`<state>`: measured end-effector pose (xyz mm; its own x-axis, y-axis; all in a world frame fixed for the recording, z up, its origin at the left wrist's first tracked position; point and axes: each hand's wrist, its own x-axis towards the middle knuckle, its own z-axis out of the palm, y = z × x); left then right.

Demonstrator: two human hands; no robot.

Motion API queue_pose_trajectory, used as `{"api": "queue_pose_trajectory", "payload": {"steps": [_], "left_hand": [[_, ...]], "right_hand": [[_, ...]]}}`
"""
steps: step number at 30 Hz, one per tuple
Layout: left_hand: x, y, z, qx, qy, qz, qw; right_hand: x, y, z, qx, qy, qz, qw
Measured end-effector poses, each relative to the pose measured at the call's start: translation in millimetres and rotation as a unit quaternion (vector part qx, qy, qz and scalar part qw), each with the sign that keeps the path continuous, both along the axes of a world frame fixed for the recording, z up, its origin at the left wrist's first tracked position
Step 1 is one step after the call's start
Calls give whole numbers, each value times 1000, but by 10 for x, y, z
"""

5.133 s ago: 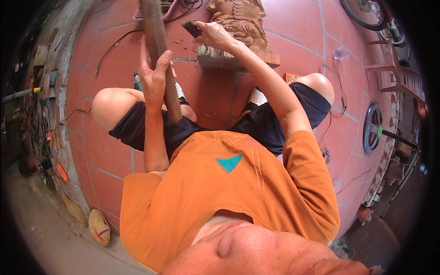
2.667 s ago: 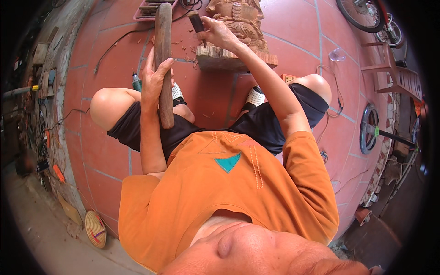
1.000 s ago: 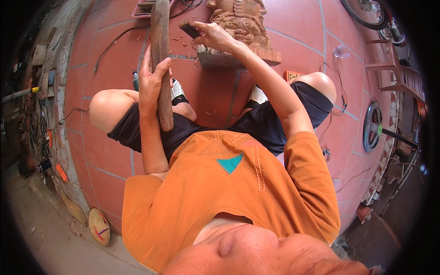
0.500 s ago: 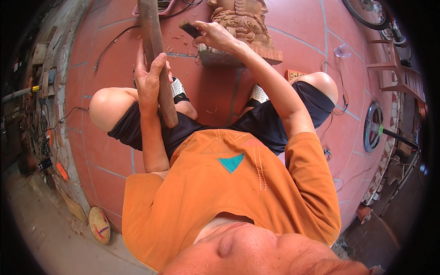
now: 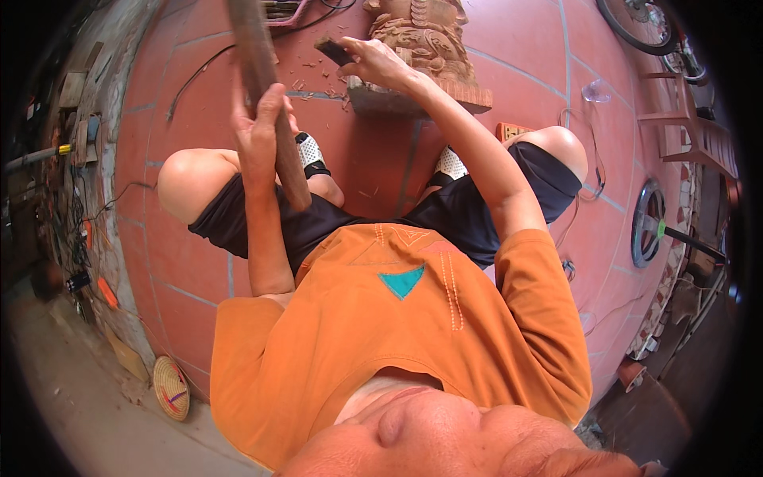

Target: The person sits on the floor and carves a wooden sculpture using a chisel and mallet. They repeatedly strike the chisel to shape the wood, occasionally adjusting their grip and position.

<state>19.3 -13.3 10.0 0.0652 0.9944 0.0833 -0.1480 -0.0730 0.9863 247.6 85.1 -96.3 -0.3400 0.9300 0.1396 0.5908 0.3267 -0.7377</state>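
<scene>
My left hand (image 5: 259, 141) is closed around a long brown wooden bar (image 5: 291, 176). The bar slants from the top edge of the view down toward my lap, and its upper end is cut off. Thumb and fingers wrap it near its middle. Between the fingertips of my right hand (image 5: 380, 65) is a small dark flat block (image 5: 335, 52); whether it is a brush I cannot tell. That hand hovers at the left side of a carved wooden figure (image 5: 421, 52), whose rough base (image 5: 445, 97) rests on the red tiled floor. The figure's top lies outside the view.
Wood chips (image 5: 306, 75) and a black cable (image 5: 191, 75) lie on the floor. A pink crate (image 5: 288, 17) stands at the top. To the right are a clear plastic cup (image 5: 596, 91), a plastic chair (image 5: 691, 131) and a round wheel-like object (image 5: 648, 224).
The wooden bar has shifted slightly up and its upper end has swung left, with my left hand moving along. My right hand stays in nearly the same place.
</scene>
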Motion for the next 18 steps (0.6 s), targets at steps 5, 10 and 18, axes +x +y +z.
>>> {"api": "queue_pose_trajectory", "payload": {"steps": [5, 10, 18], "left_hand": [[71, -4, -109, 12, 84, 19, 996], [-2, 18, -351, -28, 201, -62, 977], [-67, 4, -231, -93, 67, -53, 992]], "right_hand": [[-4, -1, -27, 19, -3, -9, 1000], [10, -4, -60, 53, 13, -3, 999], [25, 45, -127, 51, 25, -13, 998]]}}
